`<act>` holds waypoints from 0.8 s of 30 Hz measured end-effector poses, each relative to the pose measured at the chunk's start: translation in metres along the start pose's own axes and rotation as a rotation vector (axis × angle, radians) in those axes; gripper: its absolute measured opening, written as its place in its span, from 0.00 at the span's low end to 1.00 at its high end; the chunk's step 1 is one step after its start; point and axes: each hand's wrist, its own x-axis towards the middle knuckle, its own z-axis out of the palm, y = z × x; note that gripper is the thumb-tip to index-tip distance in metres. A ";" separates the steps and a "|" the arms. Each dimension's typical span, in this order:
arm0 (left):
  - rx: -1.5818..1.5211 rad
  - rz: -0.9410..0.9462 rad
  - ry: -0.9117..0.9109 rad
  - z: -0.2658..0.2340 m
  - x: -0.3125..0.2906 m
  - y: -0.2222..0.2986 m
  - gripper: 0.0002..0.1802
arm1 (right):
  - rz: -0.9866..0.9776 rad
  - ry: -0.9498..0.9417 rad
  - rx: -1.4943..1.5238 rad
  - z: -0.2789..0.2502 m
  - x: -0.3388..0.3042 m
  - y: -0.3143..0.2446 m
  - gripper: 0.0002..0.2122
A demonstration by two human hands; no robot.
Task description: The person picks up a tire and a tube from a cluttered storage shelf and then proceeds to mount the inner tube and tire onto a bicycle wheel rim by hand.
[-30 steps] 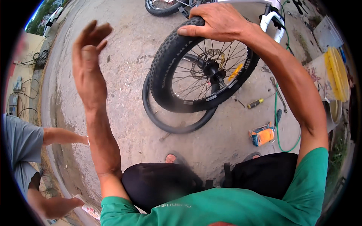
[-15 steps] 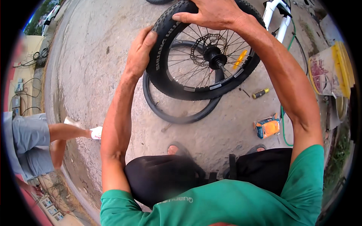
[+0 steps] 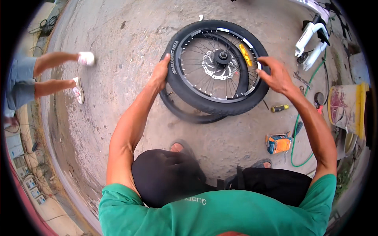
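A bicycle wheel (image 3: 185,94) with a black knobby tyre, dark spokes and a silver brake disc (image 3: 219,65) lies tilted in front of me. My left hand (image 3: 160,73) grips the tyre's left side, thumb along the sidewall and the other fingers mostly hidden underneath. At the wheel's right edge, my right hand (image 3: 277,76) is open, thumb and forefinger apart over the tyre; whether they touch it I cannot tell. Under the wheel a black inner tube (image 3: 185,115) curves out on the near side. A yellow reflector (image 3: 245,54) sits among the spokes.
A yellow-and-black screwdriver (image 3: 280,108) and an orange-and-blue box (image 3: 279,143) lie right of my feet. A green hose (image 3: 293,151) runs past them. Farther right are a white bicycle fork (image 3: 311,45) and a stained bucket (image 3: 346,108). Another person's legs (image 3: 55,86) are at left.
The wheel has turned over and lowered over the inner tube, its disc now facing differently. My right hand has left the tyre's top for its right side. The person at left has stepped.
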 end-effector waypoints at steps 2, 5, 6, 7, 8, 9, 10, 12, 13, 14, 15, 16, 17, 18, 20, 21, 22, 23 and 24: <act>-0.065 0.000 -0.017 0.022 -0.011 -0.026 0.34 | -0.059 -0.085 -0.021 0.023 -0.019 -0.007 0.20; 0.039 0.057 0.013 0.015 -0.020 -0.022 0.37 | -0.179 -0.168 -0.006 0.063 -0.023 -0.025 0.18; 0.151 0.112 0.048 0.012 -0.018 -0.021 0.38 | -0.194 -0.188 0.020 0.071 -0.018 -0.034 0.18; 0.231 0.184 0.031 0.003 -0.018 -0.018 0.41 | -0.197 -0.196 0.012 0.078 -0.010 -0.041 0.18; 0.218 0.177 0.036 -0.011 -0.020 -0.014 0.41 | -0.227 -0.161 -0.027 0.087 -0.002 -0.051 0.18; 0.184 0.269 0.073 -0.025 -0.023 -0.008 0.42 | -0.256 -0.127 -0.067 0.095 0.006 -0.060 0.19; 0.149 0.365 0.113 -0.040 -0.025 0.001 0.43 | -0.263 -0.139 -0.074 0.099 0.016 -0.071 0.19; 0.129 0.448 0.203 -0.069 -0.029 0.020 0.47 | -0.363 -0.054 -0.107 0.105 0.035 -0.093 0.18; 0.117 0.484 0.229 -0.079 -0.030 0.030 0.46 | -0.326 -0.045 -0.049 0.112 0.041 -0.099 0.17; 0.108 0.519 0.259 -0.090 -0.033 0.038 0.46 | -0.322 -0.050 -0.050 0.124 0.046 -0.105 0.17; 0.112 0.564 0.288 -0.103 -0.035 0.044 0.46 | -0.328 -0.002 0.000 0.136 0.052 -0.111 0.17; 0.116 0.608 0.317 -0.113 -0.038 0.048 0.45 | -0.333 0.046 0.051 0.147 0.058 -0.118 0.17; 0.120 0.652 0.332 -0.121 -0.045 0.056 0.45 | -0.336 0.104 0.035 0.157 0.063 -0.127 0.18; 0.155 0.682 0.349 -0.124 -0.051 0.061 0.45 | -0.334 0.099 0.037 0.163 0.065 -0.132 0.18; 0.159 0.739 0.373 -0.132 -0.052 0.072 0.45 | -0.292 0.100 -0.060 0.169 0.067 -0.137 0.18; 0.179 0.766 0.402 -0.130 -0.054 0.076 0.45 | -0.335 0.116 -0.108 0.172 0.068 -0.134 0.17; 0.152 0.779 0.427 -0.133 -0.050 0.078 0.44 | -0.326 0.109 -0.107 0.175 0.071 -0.132 0.17; 0.129 0.809 0.471 -0.129 -0.049 0.082 0.43 | -0.356 0.131 -0.088 0.176 0.076 -0.130 0.16; 0.105 0.838 0.514 -0.123 -0.046 0.083 0.41 | -0.385 0.153 -0.070 0.178 0.080 -0.126 0.15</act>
